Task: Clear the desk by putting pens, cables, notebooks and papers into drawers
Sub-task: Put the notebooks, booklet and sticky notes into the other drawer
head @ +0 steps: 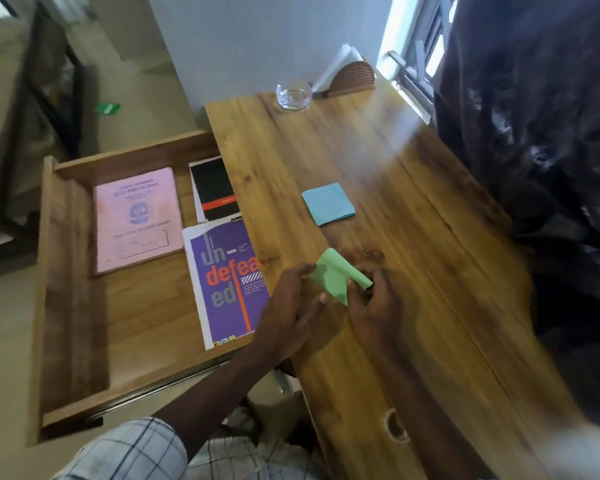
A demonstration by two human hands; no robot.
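Note:
A green paper (336, 275) is bent upward just above the wooden desk (413, 237); my left hand (291, 306) holds its left edge and my right hand (374, 299) pinches its right, curled edge. A blue paper square (328, 203) lies flat on the desk farther back. To the left, the open drawer (70, 271) holds a pink record book (137, 220), a black notebook (213, 188) and a purple notebook (226, 282), the last two partly under the desk's edge.
A glass bowl (293, 95) and a brown napkin holder (352, 77) with white napkins stand at the desk's far end. A dark curtain (534, 133) hangs along the right side. A cable hole (394, 424) sits near the front edge.

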